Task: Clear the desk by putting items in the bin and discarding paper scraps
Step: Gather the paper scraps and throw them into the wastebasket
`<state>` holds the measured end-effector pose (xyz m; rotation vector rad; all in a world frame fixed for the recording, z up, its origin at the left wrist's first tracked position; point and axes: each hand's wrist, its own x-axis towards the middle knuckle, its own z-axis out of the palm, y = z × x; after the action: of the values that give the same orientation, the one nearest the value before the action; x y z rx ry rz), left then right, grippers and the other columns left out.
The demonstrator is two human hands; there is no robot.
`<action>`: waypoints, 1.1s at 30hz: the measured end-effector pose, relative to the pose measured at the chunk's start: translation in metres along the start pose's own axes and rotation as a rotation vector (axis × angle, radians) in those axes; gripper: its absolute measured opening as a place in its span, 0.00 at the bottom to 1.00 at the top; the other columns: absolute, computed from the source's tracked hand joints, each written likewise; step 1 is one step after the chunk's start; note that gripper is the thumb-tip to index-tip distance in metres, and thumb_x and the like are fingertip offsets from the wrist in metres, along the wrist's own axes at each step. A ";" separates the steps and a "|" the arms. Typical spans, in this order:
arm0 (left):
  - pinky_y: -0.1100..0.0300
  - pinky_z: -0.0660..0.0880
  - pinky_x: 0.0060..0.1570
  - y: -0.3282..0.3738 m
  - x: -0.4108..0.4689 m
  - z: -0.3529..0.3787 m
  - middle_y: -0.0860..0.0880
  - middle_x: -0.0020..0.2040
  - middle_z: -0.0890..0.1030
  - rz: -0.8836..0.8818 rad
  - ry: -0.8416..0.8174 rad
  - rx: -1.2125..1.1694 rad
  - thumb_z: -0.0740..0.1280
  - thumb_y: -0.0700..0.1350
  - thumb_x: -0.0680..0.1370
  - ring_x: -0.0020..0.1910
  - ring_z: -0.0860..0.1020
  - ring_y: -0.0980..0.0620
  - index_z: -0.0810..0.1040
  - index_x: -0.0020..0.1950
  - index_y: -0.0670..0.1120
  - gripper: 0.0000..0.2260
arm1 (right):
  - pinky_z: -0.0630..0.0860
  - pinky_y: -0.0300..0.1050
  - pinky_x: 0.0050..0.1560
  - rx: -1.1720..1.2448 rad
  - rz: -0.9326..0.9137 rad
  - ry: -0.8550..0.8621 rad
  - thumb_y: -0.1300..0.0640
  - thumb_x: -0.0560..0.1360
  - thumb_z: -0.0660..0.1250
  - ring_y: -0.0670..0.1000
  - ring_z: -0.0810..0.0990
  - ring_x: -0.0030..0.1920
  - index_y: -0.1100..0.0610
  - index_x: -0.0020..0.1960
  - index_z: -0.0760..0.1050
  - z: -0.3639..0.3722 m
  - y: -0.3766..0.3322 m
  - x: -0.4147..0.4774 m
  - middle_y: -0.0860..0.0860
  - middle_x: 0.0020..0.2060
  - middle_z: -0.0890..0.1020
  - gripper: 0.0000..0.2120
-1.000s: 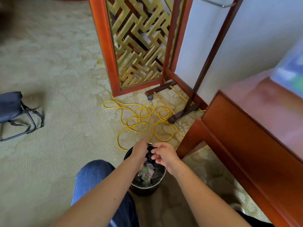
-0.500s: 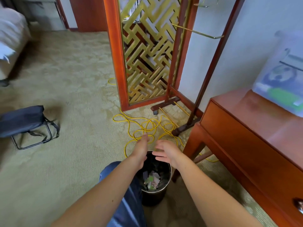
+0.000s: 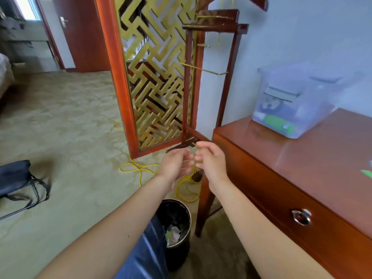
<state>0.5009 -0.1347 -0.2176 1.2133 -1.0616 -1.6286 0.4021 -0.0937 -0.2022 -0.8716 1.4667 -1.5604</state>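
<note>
A small black waste bin [image 3: 182, 213] stands on the carpet beside the desk leg, with paper scraps [image 3: 172, 234] lying inside it. My left hand [image 3: 174, 166] and my right hand [image 3: 211, 161] are raised side by side in the air above and beyond the bin, fingertips nearly meeting. Both hold nothing and their fingers are loosely bent. A clear plastic storage bin [image 3: 291, 101] with a lid sits on the wooden desk [image 3: 314, 168] at the right, with a green item and others inside. A small green scrap [image 3: 367, 173] shows at the desk's right edge.
A wooden screen with gold lattice [image 3: 157, 77] and a wooden valet stand [image 3: 211, 81] are straight ahead. A yellow cable [image 3: 138, 168] coils on the carpet. A dark folding stool [image 3: 16, 180] sits at the left. My blue-jeaned knee [image 3: 147, 252] is next to the waste bin.
My hands rose from inside the waste bin's mouth to well above it and let go of the scraps. The view tilted up, showing the desk top and the clear storage bin.
</note>
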 end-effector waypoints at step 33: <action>0.57 0.77 0.54 -0.015 -0.076 0.385 0.58 0.50 0.78 0.603 -0.769 0.755 0.67 0.40 0.75 0.49 0.78 0.58 0.74 0.52 0.58 0.13 | 0.76 0.50 0.58 -0.747 -0.016 0.631 0.58 0.70 0.70 0.50 0.79 0.52 0.49 0.53 0.77 -0.424 -0.094 -0.036 0.46 0.49 0.80 0.13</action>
<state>0.1395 -0.0013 -0.1419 0.5225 -2.4041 -1.2214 0.0299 0.1251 -0.1441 -0.8112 2.5970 -1.3531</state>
